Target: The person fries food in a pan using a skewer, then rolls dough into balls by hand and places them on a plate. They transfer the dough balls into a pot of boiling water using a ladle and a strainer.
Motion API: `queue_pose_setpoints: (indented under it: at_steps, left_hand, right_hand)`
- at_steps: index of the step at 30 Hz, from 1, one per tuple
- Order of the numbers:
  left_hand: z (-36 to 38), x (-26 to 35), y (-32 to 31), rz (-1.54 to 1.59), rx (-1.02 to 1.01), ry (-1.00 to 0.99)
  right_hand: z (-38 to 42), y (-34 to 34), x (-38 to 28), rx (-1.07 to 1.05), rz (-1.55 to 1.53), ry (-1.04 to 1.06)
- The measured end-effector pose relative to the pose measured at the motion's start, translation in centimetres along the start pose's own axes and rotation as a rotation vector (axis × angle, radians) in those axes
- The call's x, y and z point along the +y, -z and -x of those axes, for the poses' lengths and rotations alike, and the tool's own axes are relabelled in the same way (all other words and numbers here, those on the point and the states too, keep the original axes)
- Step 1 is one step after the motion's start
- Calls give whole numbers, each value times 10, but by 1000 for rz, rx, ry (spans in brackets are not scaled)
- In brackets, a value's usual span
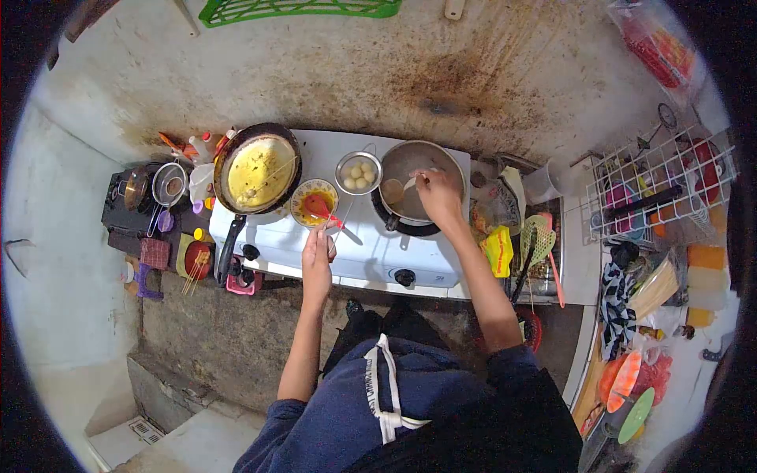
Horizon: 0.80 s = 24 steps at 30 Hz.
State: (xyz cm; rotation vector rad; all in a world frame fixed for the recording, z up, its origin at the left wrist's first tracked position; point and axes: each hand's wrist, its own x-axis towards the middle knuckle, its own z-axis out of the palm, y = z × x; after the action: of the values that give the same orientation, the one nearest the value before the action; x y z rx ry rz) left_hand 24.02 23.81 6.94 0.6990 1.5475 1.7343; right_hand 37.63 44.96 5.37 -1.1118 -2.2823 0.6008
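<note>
My left hand point(318, 256) is closed around the thin handle of a small mesh strainer point(341, 178). Several pale round balls point(359, 175) lie in the strainer, which is held beside the pot. Just beyond my left fingers sits a patterned bowl point(296, 211) with orange-yellow liquid and a red utensil point(319, 206) leaning in it. Over the metal pot point(460, 177), my right hand point(438, 195) is closed on the light handle of a ladle point(393, 191). The ladle's round bowl is at the pot's left side. Murky liquid point(414, 162) fills the pot.
On the left burner, a black frying pan point(229, 244) holds a yellow egg layer point(260, 169). A white stove point(331, 264) carries it all. To the right are a yellow packet point(497, 251), a slotted turner point(538, 240) and a wire rack point(654, 185). A stained wall point(355, 87) stands behind.
</note>
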Motion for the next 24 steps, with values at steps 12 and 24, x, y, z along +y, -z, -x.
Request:
queue_pose_setpoints:
  at_steps: [12, 24]
  left_hand:
    - [-1, 0, 0, 21, 10, 24]
    - [-3, 5, -3, -67, 8, -9]
  right_hand:
    - [42, 56, -42, -38, -45, 126]
    - [98, 64, -40, -67, 143, 410]
